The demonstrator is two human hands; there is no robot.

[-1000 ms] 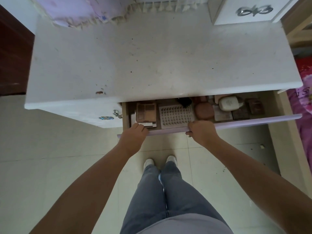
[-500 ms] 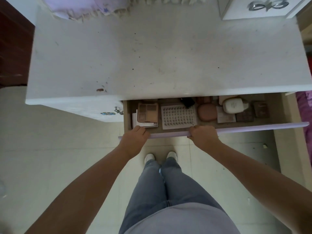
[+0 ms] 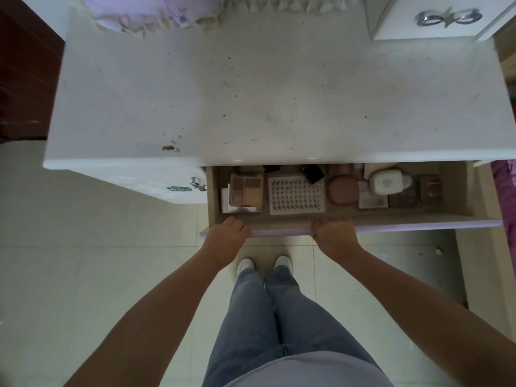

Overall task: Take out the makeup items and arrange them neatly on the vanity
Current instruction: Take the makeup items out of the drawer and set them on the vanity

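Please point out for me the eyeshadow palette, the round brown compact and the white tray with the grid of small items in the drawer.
eyeshadow palette (image 3: 246,190): head view, middle of its top face.
round brown compact (image 3: 343,189): head view, centre of its lid.
white grid tray (image 3: 296,194): head view, middle of the grid.

From my remote feed, the vanity (image 3: 279,93) top looks like matt white laminate, scuffed and speckled, chipped near its front-left edge. The drawer (image 3: 391,223) shows raw wood-grain board inside and a smooth lilac front. A glossy white plastic compact (image 3: 386,182) catches light; the silvery handle (image 3: 448,17) gleams like polished metal. Fringed cloth (image 3: 167,15) lies at the back edge.
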